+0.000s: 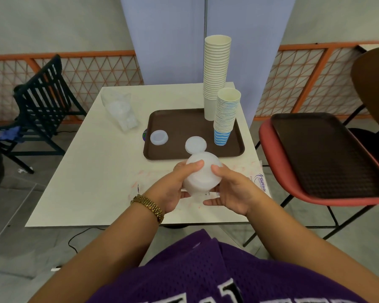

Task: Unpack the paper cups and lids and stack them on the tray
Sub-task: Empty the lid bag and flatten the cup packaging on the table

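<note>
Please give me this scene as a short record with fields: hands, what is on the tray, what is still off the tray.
left hand: grips the stack of lids
right hand: grips the same stack from the other side
tray: on the white table
cups on tray: tall cream cup stack; shorter blue striped cup stack
lids on tray: two small lid piles
off tray: plastic bag of lids, far left on the table
</note>
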Available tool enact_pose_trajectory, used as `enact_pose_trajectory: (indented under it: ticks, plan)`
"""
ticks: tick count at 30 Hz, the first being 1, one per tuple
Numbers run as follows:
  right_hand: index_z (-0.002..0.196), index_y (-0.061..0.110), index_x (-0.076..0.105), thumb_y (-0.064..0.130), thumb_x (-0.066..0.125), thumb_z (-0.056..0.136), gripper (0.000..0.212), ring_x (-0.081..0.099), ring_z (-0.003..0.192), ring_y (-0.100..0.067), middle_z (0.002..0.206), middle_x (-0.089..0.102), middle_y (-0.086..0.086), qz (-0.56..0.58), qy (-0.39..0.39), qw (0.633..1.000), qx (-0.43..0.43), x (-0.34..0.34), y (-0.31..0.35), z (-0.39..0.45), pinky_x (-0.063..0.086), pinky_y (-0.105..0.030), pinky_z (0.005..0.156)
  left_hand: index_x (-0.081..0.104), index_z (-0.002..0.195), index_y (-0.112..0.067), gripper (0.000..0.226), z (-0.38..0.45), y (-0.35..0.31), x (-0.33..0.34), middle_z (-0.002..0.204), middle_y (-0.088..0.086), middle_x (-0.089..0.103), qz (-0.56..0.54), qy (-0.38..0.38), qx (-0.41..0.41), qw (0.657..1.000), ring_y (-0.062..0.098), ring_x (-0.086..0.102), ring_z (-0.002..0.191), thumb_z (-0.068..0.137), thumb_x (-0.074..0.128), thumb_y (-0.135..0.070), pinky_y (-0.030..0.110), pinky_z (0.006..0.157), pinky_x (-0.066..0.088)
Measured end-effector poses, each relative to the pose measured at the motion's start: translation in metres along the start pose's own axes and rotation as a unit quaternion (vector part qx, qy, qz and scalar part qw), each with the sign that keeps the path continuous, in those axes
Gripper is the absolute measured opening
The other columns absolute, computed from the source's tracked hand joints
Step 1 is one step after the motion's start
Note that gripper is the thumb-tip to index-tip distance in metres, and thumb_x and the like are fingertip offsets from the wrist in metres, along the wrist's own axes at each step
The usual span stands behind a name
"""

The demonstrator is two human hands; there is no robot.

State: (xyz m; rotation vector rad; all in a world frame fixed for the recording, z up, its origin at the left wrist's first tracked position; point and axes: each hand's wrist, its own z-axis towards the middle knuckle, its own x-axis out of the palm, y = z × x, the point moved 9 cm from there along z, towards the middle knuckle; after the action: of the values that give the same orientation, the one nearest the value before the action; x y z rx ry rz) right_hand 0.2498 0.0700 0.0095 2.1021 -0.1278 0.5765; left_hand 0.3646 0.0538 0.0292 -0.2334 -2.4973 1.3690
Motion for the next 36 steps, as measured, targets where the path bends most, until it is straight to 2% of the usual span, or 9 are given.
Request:
enact_pose_trajectory:
  ticks: [5, 8, 12, 17, 20, 23, 27, 29, 36]
  plan:
    - [0.134, 0.024, 0.052, 0.039, 0.088, 0.047, 0.095, 0.058, 0.114, -0.036, 0.126, 0.061, -0.014, 0.094, -0.003, 0.996, 0.001, -0.007, 0.000, 0.004, 0.052, -0.049, 0.083, 0.063, 0.123, -0.023, 0.067, 0.006, -0.002, -0.005, 0.117, 0.006, 0.068, -0.055, -0.030, -0.019, 0.998, 0.023, 0.063, 0.110, 0.082, 0.045, -0.073, 0.038, 0.092, 0.053]
    - [0.134, 0.021, 0.053, 0.038, 0.090, 0.045, 0.097, 0.057, 0.110, -0.035, 0.124, 0.060, -0.015, 0.162, 0.033, 0.986, 0.000, -0.008, 0.003, 0.005, 0.047, -0.053, 0.088, 0.065, 0.111, -0.008, 0.041, 0.009, 0.004, -0.017, 0.095, 0.009, 0.065, -0.113, -0.084, -0.038, 0.989, 0.019, 0.063, 0.088, 0.094, 0.056, -0.044, 0.031, 0.078, 0.055]
    - [0.126, 0.019, 0.058, 0.036, 0.090, 0.045, 0.089, 0.058, 0.110, -0.035, 0.122, 0.061, -0.015, 0.217, 0.054, 0.975, -0.005, -0.013, 0.006, 0.008, 0.045, -0.055, 0.091, 0.063, 0.095, -0.008, 0.013, 0.010, 0.013, -0.021, 0.077, 0.004, 0.058, -0.127, -0.103, -0.033, 0.986, 0.015, 0.056, 0.074, 0.099, 0.052, -0.011, 0.029, 0.077, 0.052]
    - [0.131, 0.022, 0.055, 0.038, 0.091, 0.043, 0.096, 0.063, 0.103, -0.033, 0.118, 0.062, -0.013, 0.200, 0.037, 0.979, -0.005, -0.019, 0.009, 0.012, 0.048, -0.056, 0.089, 0.058, 0.115, -0.015, 0.021, 0.010, 0.022, -0.052, 0.108, 0.003, 0.062, 0.070, -0.193, -0.024, 0.978, 0.016, 0.061, 0.095, 0.095, 0.059, -0.018, 0.031, 0.081, 0.053]
    - [0.127, 0.024, 0.056, 0.040, 0.092, 0.038, 0.097, 0.062, 0.102, -0.031, 0.114, 0.064, -0.011, 0.139, 0.005, 0.990, 0.006, -0.020, 0.010, 0.016, 0.051, -0.054, 0.085, 0.054, 0.116, -0.029, 0.022, -0.006, -0.015, -0.065, 0.113, -0.005, 0.056, 0.158, -0.286, 0.123, 0.937, 0.009, 0.056, 0.094, 0.095, 0.058, -0.025, 0.025, 0.075, 0.048]
    - [0.127, 0.025, 0.055, 0.037, 0.085, 0.050, 0.084, 0.061, 0.105, -0.030, 0.117, 0.063, -0.010, 0.088, -0.034, 0.995, 0.015, -0.017, 0.011, 0.025, 0.051, -0.052, 0.085, 0.052, 0.120, -0.033, 0.029, -0.008, -0.044, -0.053, 0.111, -0.013, 0.055, 0.159, -0.231, 0.186, 0.942, 0.012, 0.058, 0.104, 0.093, 0.056, -0.043, 0.032, 0.087, 0.051]
    - [0.130, 0.024, 0.054, 0.040, 0.077, 0.060, 0.075, 0.062, 0.104, -0.029, 0.117, 0.064, -0.010, 0.033, -0.043, 0.998, 0.016, -0.001, 0.016, 0.040, 0.050, -0.050, 0.082, 0.030, 0.146, -0.031, 0.092, 0.016, -0.026, -0.044, 0.135, -0.006, 0.047, 0.083, -0.079, 0.042, 0.992, 0.021, 0.050, 0.122, 0.069, 0.051, -0.076, 0.041, 0.101, 0.044]
    - [0.130, 0.025, 0.055, 0.041, 0.074, 0.066, 0.069, 0.062, 0.107, -0.028, 0.119, 0.065, -0.009, -0.014, -0.036, 0.999, 0.021, 0.011, 0.016, 0.049, 0.051, -0.049, 0.083, 0.025, 0.149, -0.037, 0.107, 0.025, -0.017, -0.051, 0.142, -0.004, 0.044, 0.031, -0.023, -0.006, 0.999, 0.025, 0.050, 0.123, 0.059, 0.057, -0.085, 0.046, 0.103, 0.043]
    - [0.130, 0.032, 0.054, 0.066, 0.074, 0.062, 0.079, 0.058, 0.119, -0.030, 0.129, 0.062, -0.007, -0.091, -0.015, 0.995, 0.035, 0.056, 0.015, 0.083, 0.050, -0.048, 0.092, 0.055, 0.127, -0.031, 0.064, 0.045, -0.024, -0.101, 0.129, 0.007, 0.061, -0.061, 0.014, -0.037, 0.997, 0.032, 0.056, 0.118, 0.070, 0.076, -0.050, 0.051, 0.098, 0.048]
